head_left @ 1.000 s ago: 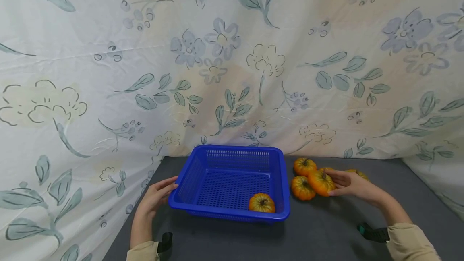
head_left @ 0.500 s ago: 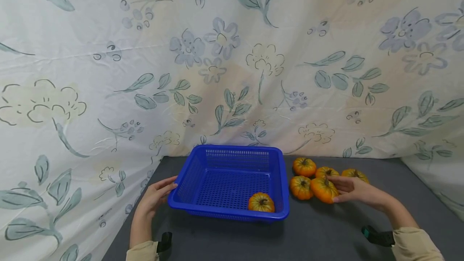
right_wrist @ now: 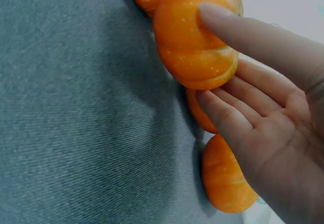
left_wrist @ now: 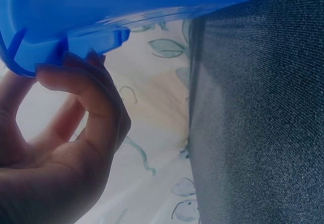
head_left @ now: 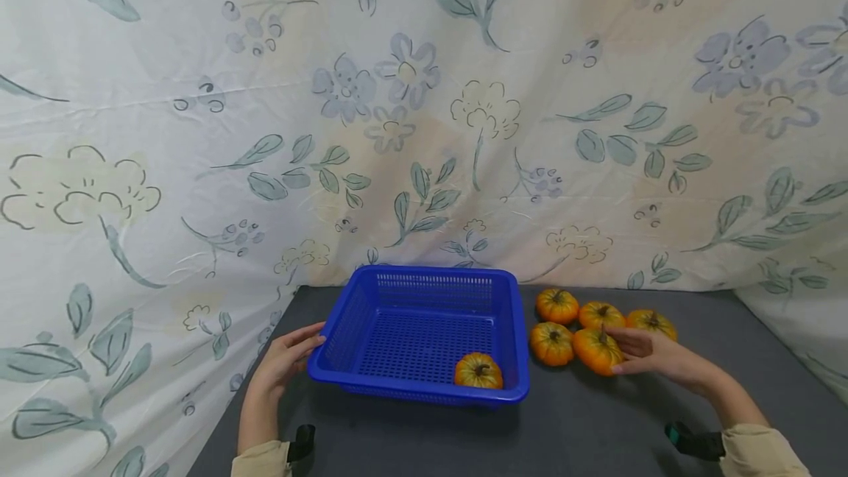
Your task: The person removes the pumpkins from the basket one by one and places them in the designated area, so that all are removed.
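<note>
My left hand (head_left: 285, 358) holds the left rim of a blue plastic basket (head_left: 417, 390). In the left wrist view its curled fingers (left_wrist: 93, 90) meet the rim's underside. One small orange pumpkin (head_left: 478, 371) lies in the basket's near right corner. To the right of the basket, my right hand (head_left: 656, 353) pinches another pumpkin (head_left: 598, 351), which sits tilted. The right wrist view shows the thumb (right_wrist: 243, 29) pressed on this pumpkin (right_wrist: 195, 42), the other fingers behind and below it.
Close around the held pumpkin are more pumpkins: one at the left (head_left: 552, 344), one behind left (head_left: 557, 305), one behind (head_left: 601, 315) and one by the fingers (head_left: 652, 323). A dark grey tabletop (head_left: 424, 440) lies underneath. Floral cloth (head_left: 397, 131) hangs behind.
My right hand has shifted right and slightly nearer with its pumpkin, tilting it and uncovering the pumpkins behind. The left hand and basket stay where they were.
</note>
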### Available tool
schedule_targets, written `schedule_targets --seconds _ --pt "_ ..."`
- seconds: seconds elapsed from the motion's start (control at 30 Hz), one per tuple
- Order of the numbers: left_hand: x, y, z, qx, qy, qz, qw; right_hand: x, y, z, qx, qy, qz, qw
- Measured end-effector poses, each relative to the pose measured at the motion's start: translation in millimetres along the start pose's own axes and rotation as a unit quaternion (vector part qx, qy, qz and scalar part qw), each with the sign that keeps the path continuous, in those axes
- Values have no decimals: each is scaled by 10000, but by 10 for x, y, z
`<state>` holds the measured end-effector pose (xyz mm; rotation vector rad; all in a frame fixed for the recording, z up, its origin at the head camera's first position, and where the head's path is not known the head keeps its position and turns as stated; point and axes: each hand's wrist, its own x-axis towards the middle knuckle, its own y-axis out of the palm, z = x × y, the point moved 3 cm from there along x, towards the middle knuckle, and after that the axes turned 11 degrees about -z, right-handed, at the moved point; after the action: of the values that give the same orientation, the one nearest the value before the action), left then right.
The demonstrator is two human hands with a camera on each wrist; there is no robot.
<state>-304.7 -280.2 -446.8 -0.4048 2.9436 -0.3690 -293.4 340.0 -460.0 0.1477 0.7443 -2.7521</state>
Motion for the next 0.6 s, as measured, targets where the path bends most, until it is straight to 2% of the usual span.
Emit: schedule_targets --seconds 0.43,0.6 --pt "-6 -3 -5 -33 65 38 10000 37 -17 -95 -449 61 -480 9978" --pt "-17 -3 -15 -28 106 18 9999 40 -5 -85 -616 -49 -662 9959"
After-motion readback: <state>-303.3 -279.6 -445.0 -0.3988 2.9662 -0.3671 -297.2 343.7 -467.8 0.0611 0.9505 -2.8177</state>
